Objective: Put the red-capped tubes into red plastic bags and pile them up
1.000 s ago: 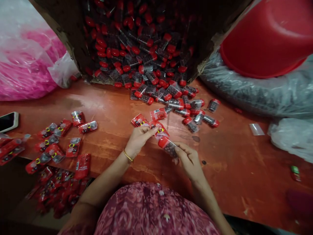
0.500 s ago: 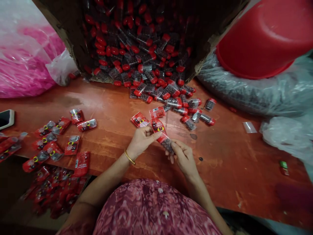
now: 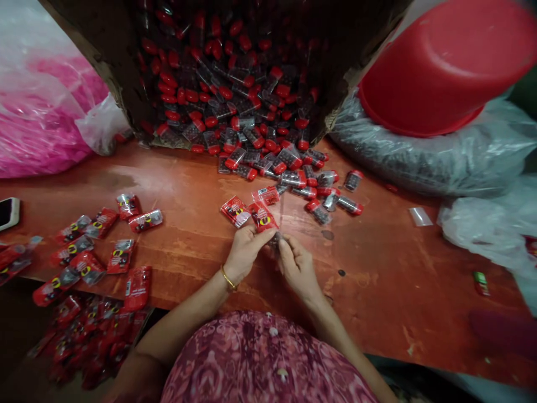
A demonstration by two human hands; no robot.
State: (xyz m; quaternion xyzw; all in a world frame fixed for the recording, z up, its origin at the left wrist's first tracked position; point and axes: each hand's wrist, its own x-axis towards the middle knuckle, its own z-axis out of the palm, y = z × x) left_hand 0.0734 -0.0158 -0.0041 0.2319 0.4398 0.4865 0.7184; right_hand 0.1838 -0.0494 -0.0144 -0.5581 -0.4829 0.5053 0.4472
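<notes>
Between my two hands is a small clear container of dark pellets [image 3: 276, 240], with a red printed wrapper [image 3: 262, 216] around or against its far end. My left hand [image 3: 245, 246] pinches the wrapper with thumb and fingers. At the near end, my right hand [image 3: 296, 262] is closed on the container; its lower fingers are partly hidden. Just beyond my left hand, flat red wrappers [image 3: 235, 210] lie on the table. Several red-capped clear containers [image 3: 293, 178] are spilled past them, in front of an open cardboard box [image 3: 335, 106] full of the same.
Wrapped packs [image 3: 121, 256] lie at left, with more in a heap [image 3: 90, 336] below the table edge. A phone [image 3: 8, 214], a bag of pink pieces [image 3: 46, 123], a red tub [image 3: 436, 67] on a plastic sack [image 3: 411, 162] and a small green-topped item [image 3: 481, 284] surround the wooden table [image 3: 377, 291].
My hands have drawn closer together, the right one moving left and covering more of the container. The pack has shifted slightly left. The whole view has moved a little.
</notes>
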